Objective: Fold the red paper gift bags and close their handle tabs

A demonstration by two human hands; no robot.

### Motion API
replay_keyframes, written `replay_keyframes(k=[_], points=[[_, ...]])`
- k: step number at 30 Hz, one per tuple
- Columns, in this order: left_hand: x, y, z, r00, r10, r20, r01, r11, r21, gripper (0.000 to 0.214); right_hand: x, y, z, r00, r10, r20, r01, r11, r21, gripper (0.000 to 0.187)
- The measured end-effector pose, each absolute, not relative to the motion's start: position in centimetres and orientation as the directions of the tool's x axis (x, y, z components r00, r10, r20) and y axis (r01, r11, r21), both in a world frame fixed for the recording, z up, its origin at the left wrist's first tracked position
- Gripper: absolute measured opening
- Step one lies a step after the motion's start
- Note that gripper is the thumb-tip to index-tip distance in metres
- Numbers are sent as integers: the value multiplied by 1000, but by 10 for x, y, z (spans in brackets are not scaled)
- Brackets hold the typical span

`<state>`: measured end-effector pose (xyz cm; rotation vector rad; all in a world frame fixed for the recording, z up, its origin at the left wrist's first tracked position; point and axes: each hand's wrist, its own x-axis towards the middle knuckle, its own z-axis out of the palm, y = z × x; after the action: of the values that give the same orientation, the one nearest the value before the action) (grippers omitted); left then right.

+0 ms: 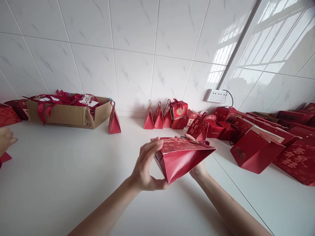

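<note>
A red triangular gift box (187, 160) with gold lettering is held tilted above the white table, its folded end turned toward me. My left hand (147, 167) grips its left side, fingers over the top and thumb underneath. Behind and under its right side is my right hand (198, 168); the box covers most of those fingers, though some tips show at the far edge. A dark ribbon loop (204, 143) sticks out at the box's right end.
Against the tiled wall stand several small red boxes (158, 119) and a lone one (115, 121). A cardboard box (66, 114) of red ribbons is at back left. Larger red boxes (257, 149) crowd the right, near a power strip (216, 96). Another person's hand (7, 139) shows far left.
</note>
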<state>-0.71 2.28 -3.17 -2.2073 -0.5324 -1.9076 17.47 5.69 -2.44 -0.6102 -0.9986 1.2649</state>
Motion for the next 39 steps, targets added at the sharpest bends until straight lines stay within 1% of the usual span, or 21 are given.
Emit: replay_keyframes(k=[6, 8, 10, 12, 14, 15, 17, 19, 20, 22, 24, 27, 29, 31, 33, 36, 37, 38, 39], points=[[-6, 23, -32, 182, 126, 975, 334, -941, 59, 91, 176, 58, -25, 4, 940, 341, -522, 292, -801, 48], [-6, 23, -34, 195, 111, 974, 314, -948, 45, 91, 178, 59, -27, 20, 929, 370, -511, 328, -795, 47], [-5, 23, -35, 202, 117, 972, 286, -957, 56, 92, 179, 60, -30, 41, 911, 410, -474, 379, -795, 45], [-5, 21, -37, 215, 166, 962, 244, -963, 111, 93, 181, 60, -32, 68, 890, 451, -414, 436, -799, 44], [-5, 19, -37, 232, 267, 935, 210, -953, 219, 94, 182, 59, -33, 117, 866, 486, -345, 495, -798, 42], [-6, 18, -37, 237, 326, 915, 206, -937, 281, 91, 182, 58, -33, 149, 852, 502, -313, 523, -793, 40], [-7, 17, -36, 213, 434, 875, 225, -894, 388, 77, 181, 56, -32, 206, 823, 529, -274, 568, -776, 37], [-9, 17, -35, 163, 490, 856, 249, -860, 445, 60, 180, 54, -30, 245, 791, 561, -246, 611, -753, 35], [-9, 17, -34, 144, 502, 853, 256, -851, 458, 54, 179, 53, -29, 257, 770, 583, -228, 635, -738, 35], [-9, 18, -33, 139, 492, 859, 258, -856, 448, 50, 178, 52, -27, 280, 713, 643, -174, 696, -697, 35], [-8, 17, -32, 164, 449, 878, 253, -880, 403, 49, 179, 53, -25, 304, 639, 706, -111, 760, -640, 34], [-8, 15, -29, 179, 402, 898, 264, -899, 350, 47, 179, 54, -23, 325, 563, 760, -15, 807, -591, 34], [-9, 14, -28, 170, 407, 898, 299, -889, 346, 45, 179, 55, -22, 326, 553, 767, 33, 804, -594, 34], [-10, 13, -27, 159, 413, 897, 330, -878, 346, 44, 178, 56, -21, 341, 547, 765, 37, 805, -592, 32], [-10, 13, -28, 148, 410, 900, 335, -877, 344, 43, 176, 56, -21, 353, 548, 758, -1, 811, -586, 31], [-8, 14, -30, 123, 405, 906, 292, -887, 358, 40, 175, 55, -22, 370, 575, 729, -71, 800, -595, 32], [-7, 14, -30, 100, 428, 898, 275, -879, 388, 39, 175, 54, -23, 368, 595, 714, -85, 787, -611, 34], [-6, 14, -30, 63, 476, 877, 260, -857, 446, 38, 176, 54, -23, 358, 618, 700, -93, 769, -632, 35], [-6, 15, -30, 7, 547, 837, 244, -813, 529, 38, 176, 52, -23, 340, 643, 687, -93, 749, -656, 35]])
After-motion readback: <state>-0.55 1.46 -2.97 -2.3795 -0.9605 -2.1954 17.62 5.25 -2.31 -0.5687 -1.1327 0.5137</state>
